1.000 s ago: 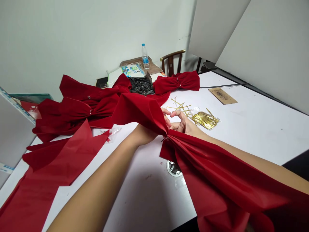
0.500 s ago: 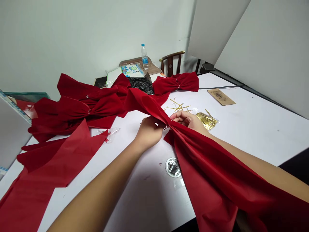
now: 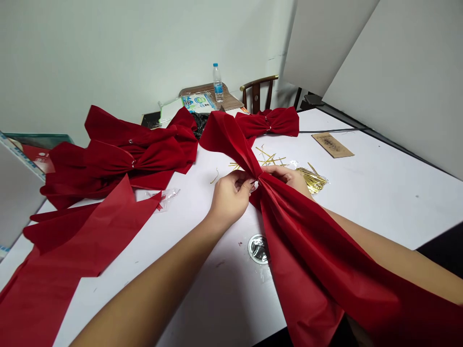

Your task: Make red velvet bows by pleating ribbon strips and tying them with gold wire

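A long red velvet cloth [image 3: 311,217] runs diagonally between my hands, bunched into a tight gather at its middle. My left hand [image 3: 231,195] is closed in a pinch at the left side of this gather; a tiny dark and pale bit shows at the fingertips, too small to make out. My right hand [image 3: 289,179] grips the gather from behind, its fingertips partly hidden by the cloth. The upper end of the cloth fans out past the hands, and the lower end hangs toward me over the table's near edge.
Gathered red bows [image 3: 144,161] lie at left and another bow [image 3: 278,121] at the back. Loose gold twist ties [image 3: 269,156] and a bundle of them [image 3: 314,180] are beyond my right hand. A cardboard piece [image 3: 333,145], a water bottle [image 3: 217,84] and a round cable hole [image 3: 258,248] also show.
My left hand has turned, so its thumb and pinched fingers now show beside the gather. The gathered cloth has shifted slightly right and up, and its far end has swung right.
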A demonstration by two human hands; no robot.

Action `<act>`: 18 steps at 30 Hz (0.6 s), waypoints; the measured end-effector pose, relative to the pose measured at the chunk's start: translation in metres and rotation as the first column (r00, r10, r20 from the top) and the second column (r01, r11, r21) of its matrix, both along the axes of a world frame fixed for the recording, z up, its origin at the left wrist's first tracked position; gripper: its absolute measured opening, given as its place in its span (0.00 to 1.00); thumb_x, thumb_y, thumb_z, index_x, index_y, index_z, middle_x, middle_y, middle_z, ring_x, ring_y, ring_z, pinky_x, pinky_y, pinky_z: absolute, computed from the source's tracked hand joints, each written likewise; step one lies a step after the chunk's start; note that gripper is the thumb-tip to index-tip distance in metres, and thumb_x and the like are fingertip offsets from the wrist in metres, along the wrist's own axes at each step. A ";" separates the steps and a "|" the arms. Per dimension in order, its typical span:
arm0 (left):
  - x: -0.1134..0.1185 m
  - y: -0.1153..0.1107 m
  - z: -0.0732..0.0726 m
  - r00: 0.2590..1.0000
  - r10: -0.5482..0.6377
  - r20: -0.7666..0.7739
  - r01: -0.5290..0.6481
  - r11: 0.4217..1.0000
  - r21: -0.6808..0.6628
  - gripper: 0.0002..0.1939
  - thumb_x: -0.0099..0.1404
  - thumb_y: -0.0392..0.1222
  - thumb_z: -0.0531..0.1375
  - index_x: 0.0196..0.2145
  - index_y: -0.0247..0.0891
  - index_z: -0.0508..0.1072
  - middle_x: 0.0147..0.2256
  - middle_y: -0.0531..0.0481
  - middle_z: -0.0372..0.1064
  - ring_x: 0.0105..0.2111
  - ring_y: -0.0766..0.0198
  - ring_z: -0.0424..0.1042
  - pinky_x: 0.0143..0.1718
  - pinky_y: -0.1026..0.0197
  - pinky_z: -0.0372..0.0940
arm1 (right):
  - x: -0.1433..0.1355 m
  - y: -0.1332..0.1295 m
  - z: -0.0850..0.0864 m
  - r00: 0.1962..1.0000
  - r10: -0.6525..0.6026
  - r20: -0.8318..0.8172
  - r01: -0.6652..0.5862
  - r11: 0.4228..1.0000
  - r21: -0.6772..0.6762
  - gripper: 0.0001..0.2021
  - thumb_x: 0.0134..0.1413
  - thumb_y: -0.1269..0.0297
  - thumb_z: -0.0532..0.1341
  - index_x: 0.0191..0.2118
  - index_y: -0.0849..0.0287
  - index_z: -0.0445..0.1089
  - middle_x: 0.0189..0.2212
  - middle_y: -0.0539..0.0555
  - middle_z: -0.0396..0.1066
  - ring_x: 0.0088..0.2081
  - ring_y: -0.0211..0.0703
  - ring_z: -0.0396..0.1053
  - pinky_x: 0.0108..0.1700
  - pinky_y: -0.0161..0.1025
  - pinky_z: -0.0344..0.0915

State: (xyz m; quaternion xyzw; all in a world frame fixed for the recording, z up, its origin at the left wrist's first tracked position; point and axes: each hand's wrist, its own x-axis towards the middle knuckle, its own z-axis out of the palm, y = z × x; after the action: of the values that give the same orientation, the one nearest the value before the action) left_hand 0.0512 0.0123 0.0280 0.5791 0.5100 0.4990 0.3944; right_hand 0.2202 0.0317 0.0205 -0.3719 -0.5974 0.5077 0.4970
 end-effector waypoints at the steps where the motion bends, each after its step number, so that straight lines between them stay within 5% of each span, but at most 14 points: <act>1: 0.001 0.000 -0.002 0.999 -0.005 0.032 0.006 1.000 -0.008 0.03 0.65 0.32 0.61 0.34 0.34 0.76 0.31 0.47 0.78 0.31 0.62 0.78 0.35 0.63 0.72 | 0.001 0.001 -0.001 1.000 -0.003 0.010 0.003 1.000 0.003 0.27 0.37 0.52 0.78 0.44 0.61 0.79 0.36 0.58 0.80 0.37 0.49 0.79 0.41 0.43 0.76; 5: 0.002 -0.001 -0.010 0.998 -0.019 0.055 0.018 0.999 0.027 0.03 0.65 0.34 0.61 0.36 0.34 0.76 0.34 0.45 0.79 0.34 0.61 0.79 0.40 0.60 0.74 | 0.003 0.006 -0.002 0.999 0.027 0.038 -0.025 0.999 -0.041 0.24 0.36 0.56 0.77 0.41 0.60 0.78 0.37 0.56 0.80 0.36 0.45 0.77 0.40 0.39 0.74; 11: -0.003 -0.003 -0.016 0.992 0.017 -0.128 0.012 0.975 0.224 0.02 0.66 0.36 0.60 0.36 0.36 0.73 0.34 0.44 0.76 0.34 0.60 0.76 0.37 0.59 0.71 | 0.003 0.006 -0.005 0.992 0.099 0.075 -0.097 0.995 -0.029 0.21 0.40 0.55 0.74 0.39 0.58 0.73 0.38 0.55 0.79 0.37 0.44 0.75 0.42 0.39 0.73; 18: -0.007 0.000 -0.023 0.989 -0.037 -0.146 0.072 0.968 0.242 0.02 0.68 0.37 0.59 0.36 0.37 0.71 0.34 0.46 0.74 0.33 0.60 0.74 0.36 0.59 0.68 | 0.004 0.004 -0.007 0.983 0.121 0.136 -0.121 0.993 -0.013 0.16 0.46 0.55 0.72 0.37 0.59 0.72 0.36 0.54 0.79 0.38 0.45 0.75 0.43 0.39 0.72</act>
State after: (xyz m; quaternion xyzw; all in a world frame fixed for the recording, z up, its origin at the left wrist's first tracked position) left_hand 0.0446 0.0123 0.0048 0.6710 0.4542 0.5056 0.2962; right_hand 0.2242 0.0360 0.0131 -0.3698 -0.6505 0.5116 0.4223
